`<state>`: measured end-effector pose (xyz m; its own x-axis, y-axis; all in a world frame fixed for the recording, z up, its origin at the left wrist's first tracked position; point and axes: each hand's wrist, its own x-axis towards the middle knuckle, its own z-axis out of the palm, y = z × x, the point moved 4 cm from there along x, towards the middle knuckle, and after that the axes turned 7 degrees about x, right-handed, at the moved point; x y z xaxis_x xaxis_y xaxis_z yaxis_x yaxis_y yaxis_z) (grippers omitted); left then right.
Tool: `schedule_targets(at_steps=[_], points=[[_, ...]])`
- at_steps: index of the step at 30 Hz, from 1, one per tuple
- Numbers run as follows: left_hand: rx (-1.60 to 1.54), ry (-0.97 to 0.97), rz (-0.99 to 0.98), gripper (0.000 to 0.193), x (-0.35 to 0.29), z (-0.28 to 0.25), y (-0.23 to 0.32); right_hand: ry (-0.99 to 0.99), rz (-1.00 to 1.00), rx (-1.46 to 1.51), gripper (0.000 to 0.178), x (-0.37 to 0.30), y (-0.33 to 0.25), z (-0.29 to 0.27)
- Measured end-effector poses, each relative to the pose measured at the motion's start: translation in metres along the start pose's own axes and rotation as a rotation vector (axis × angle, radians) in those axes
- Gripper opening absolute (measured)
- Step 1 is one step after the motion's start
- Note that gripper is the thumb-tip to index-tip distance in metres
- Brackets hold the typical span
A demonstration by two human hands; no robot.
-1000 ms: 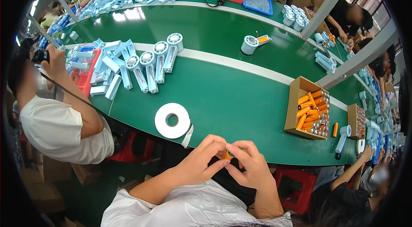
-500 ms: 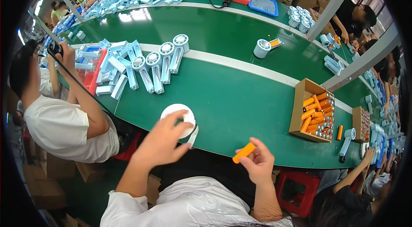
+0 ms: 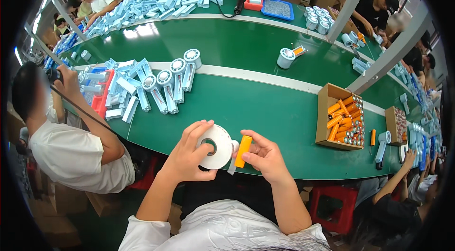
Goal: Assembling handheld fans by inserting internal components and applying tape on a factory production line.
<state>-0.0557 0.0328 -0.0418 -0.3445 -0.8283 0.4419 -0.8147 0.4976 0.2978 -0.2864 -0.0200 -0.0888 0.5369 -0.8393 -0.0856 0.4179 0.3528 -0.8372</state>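
Observation:
A white roll of tape (image 3: 222,149) is gripped in my left hand (image 3: 186,156), with a finger at its hollow core and the others round its rim. Just right of the roll, my right hand (image 3: 266,157) pinches an orange cylindrical battery (image 3: 243,151) between thumb and fingers, held nearly upright. A loose end of the tape (image 3: 232,169) hangs between the roll and the battery; whether it touches the battery I cannot tell. Both hands are above the near edge of the green table (image 3: 265,113).
An open cardboard box (image 3: 323,125) of orange batteries stands to the right. Light-blue plastic housings (image 3: 125,78) pile up at the left, beside several fan-headed units (image 3: 164,80). One more unit (image 3: 285,58) sits on the strip beyond. A co-worker (image 3: 71,142) sits close on my left.
My left hand has taken hold of the tape roll and lifted it off the table. My right hand has moved left with the battery, bringing it upright beside the roll.

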Motion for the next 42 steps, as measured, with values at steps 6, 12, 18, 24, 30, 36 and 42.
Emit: schedule_targets(at_steps=[6,12,18,24,30,36,42], points=[[0.062,0.127,-0.005,0.048,-0.004,0.009,0.000,-0.090,-0.042,0.064,0.069,-0.001,-0.001,0.009],[-0.008,0.187,-0.261,0.056,-0.007,0.026,-0.011,-0.048,0.037,0.073,0.064,-0.016,0.016,0.022],[-0.189,0.267,-0.493,0.059,-0.018,0.037,-0.023,-0.045,0.158,-0.097,0.066,-0.032,0.053,0.034],[-0.025,0.170,-0.297,0.050,-0.018,0.026,-0.013,0.183,-0.049,-0.166,0.066,-0.028,-0.008,0.009],[0.099,0.049,0.036,0.044,-0.017,0.021,0.005,-0.062,0.168,-0.493,0.061,-0.010,-0.062,0.006],[0.078,-0.015,0.193,0.044,-0.015,0.021,0.011,-0.225,0.235,-0.672,0.058,-0.006,-0.063,0.014],[0.102,0.097,0.061,0.043,-0.011,0.021,0.018,-0.083,0.157,-0.678,0.060,0.001,-0.073,0.032]])
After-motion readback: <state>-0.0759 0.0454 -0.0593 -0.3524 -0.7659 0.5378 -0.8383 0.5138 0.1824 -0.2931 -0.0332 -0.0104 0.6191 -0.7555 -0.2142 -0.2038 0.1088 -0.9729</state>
